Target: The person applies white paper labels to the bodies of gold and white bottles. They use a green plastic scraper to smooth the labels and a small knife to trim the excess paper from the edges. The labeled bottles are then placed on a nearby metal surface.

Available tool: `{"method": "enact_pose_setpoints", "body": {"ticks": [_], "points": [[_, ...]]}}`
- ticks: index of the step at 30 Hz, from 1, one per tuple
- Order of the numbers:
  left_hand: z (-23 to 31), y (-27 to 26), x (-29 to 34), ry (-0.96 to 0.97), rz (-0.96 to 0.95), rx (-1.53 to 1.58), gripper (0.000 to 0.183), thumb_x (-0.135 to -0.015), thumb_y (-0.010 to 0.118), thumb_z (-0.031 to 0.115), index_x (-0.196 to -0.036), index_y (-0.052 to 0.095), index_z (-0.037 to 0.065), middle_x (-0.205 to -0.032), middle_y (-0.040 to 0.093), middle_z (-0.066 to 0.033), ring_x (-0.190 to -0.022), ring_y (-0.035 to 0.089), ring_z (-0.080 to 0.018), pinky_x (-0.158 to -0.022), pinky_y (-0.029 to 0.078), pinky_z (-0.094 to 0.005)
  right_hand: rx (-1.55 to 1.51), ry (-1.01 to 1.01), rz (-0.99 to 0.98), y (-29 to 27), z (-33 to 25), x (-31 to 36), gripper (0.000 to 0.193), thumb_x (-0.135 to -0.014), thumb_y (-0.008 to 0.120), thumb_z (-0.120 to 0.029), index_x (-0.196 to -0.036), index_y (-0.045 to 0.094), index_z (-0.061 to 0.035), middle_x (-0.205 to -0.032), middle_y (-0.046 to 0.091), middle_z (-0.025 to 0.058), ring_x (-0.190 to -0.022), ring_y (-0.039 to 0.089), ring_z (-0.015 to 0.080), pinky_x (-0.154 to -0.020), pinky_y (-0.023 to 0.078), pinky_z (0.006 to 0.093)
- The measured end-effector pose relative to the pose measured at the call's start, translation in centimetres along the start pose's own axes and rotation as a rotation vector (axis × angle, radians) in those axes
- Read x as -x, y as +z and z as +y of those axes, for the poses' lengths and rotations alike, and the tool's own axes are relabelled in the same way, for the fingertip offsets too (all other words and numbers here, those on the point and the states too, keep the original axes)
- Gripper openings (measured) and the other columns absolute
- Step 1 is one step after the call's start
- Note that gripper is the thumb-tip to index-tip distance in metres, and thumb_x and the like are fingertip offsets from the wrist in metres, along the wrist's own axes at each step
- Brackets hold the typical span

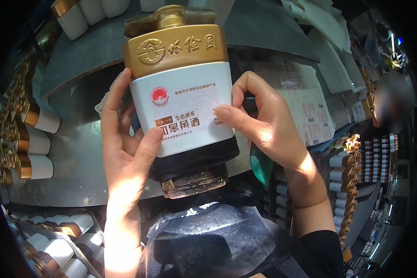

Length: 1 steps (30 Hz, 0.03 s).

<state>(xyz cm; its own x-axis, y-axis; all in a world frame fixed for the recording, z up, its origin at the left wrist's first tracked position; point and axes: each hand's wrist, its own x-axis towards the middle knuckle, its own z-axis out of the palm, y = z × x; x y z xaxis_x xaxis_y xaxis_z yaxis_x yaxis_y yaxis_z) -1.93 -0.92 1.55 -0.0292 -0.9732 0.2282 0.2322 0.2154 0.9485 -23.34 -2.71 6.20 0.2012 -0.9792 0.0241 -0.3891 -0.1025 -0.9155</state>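
A flat-sided bottle, white below with a gold shoulder and neck, lies face up with its neck away from me. Red and brown print covers its white front. Under its base sits a black padded rest on a worn wooden block. My left hand wraps the bottle's left side, thumb on the lower left of the print. At the right side, my right hand is closed on the edge, its thumb pressing the front near the print's right end. Its lower fingers are partly hidden.
Printed sheets lie on the grey table to the right. Similar white and gold bottles stand in rows at the left, lower left and right. A green rounded object is below my right hand. Another person is at far right.
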Motion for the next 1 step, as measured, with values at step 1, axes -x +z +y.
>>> {"method": "enact_pose_setpoints", "body": {"ticks": [1], "points": [[0.10,-0.04,0.03,-0.006,-0.005,0.002,0.080,-0.083,0.070,0.006,-0.149,0.025,0.010,-0.146,0.034,-0.0138,-0.134,0.037,-0.0267,-0.105,0.046,-0.0424,-0.020,0.040,-0.022,-0.21,-0.42,-0.04,0.032,-0.084,0.075,-0.022,-0.080,0.049,-0.0052,-0.063,0.051,-0.0007,-0.057,0.046,0.0052,-0.051,0.039,0.0235]]}}
